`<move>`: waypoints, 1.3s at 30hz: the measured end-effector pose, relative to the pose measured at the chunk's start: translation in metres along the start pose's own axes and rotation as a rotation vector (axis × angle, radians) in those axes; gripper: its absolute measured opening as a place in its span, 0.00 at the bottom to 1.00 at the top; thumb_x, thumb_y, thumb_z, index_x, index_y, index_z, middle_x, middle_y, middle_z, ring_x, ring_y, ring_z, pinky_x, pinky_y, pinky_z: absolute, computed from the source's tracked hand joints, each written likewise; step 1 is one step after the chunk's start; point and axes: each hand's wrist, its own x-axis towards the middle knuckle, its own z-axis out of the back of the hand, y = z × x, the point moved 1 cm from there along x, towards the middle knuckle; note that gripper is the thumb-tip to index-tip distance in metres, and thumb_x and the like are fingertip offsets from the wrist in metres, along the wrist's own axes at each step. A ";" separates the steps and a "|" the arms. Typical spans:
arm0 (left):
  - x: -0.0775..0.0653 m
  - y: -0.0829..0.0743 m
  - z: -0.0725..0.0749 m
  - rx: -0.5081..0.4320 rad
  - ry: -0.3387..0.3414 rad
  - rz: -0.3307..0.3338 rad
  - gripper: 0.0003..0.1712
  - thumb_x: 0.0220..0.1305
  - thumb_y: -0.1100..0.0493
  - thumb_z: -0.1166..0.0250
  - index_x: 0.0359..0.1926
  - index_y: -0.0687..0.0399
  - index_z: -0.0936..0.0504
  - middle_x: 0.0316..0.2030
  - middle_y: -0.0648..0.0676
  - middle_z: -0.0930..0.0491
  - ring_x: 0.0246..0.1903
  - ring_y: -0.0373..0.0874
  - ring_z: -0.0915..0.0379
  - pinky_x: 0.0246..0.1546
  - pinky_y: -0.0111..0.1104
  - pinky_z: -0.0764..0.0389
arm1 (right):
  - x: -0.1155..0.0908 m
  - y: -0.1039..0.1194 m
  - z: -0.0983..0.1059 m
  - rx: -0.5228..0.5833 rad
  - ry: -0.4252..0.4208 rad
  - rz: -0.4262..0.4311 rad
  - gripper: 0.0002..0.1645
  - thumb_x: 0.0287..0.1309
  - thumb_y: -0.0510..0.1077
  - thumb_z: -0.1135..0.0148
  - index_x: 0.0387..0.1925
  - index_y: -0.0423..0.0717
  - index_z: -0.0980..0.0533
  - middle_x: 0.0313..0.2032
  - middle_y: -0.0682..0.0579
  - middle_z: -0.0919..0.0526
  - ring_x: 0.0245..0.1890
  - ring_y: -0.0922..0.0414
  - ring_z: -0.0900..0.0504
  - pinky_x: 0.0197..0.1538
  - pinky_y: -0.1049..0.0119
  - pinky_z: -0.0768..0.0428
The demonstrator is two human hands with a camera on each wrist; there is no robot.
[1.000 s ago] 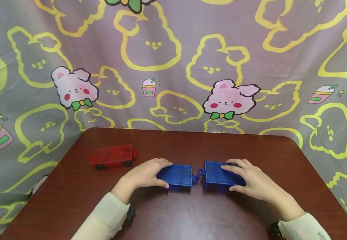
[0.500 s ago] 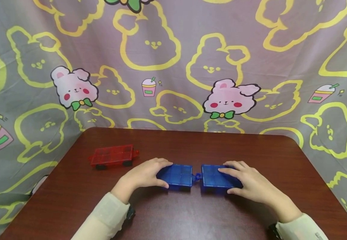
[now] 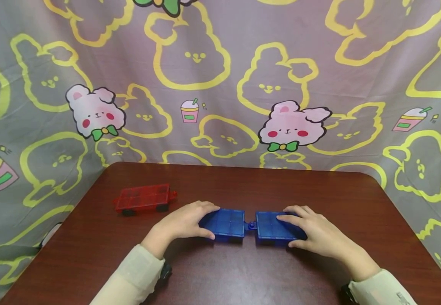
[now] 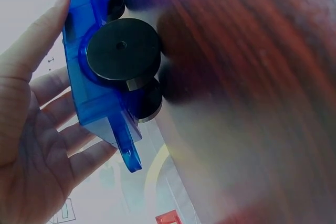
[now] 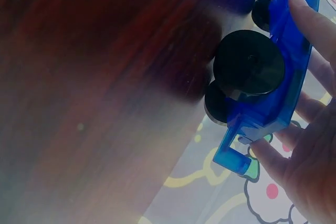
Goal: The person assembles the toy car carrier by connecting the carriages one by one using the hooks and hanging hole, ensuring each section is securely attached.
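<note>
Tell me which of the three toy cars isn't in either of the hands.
The red car, standing apart at the back left of the table. The left hand holds one blue car; the right hand holds the other blue car.

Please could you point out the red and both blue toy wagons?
Red toy wagon [image 3: 142,198]: head view, deck.
Left blue toy wagon [image 3: 226,223]: head view, deck.
Right blue toy wagon [image 3: 272,226]: head view, deck.

The right hand [image 5: 315,158] grips a translucent blue toy car [image 5: 294,72], its black wheels [image 5: 249,61] facing the brown tabletop [image 5: 94,72].
</note>
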 end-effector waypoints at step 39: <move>-0.069 0.101 0.063 0.079 -0.177 0.223 0.42 0.58 0.51 0.26 0.68 0.64 0.32 0.65 0.67 0.28 0.65 0.65 0.34 0.64 0.59 0.31 | 0.083 0.047 0.000 0.218 0.055 -0.019 0.45 0.57 0.65 0.33 0.72 0.59 0.35 0.70 0.49 0.31 0.68 0.46 0.32 0.61 0.41 0.24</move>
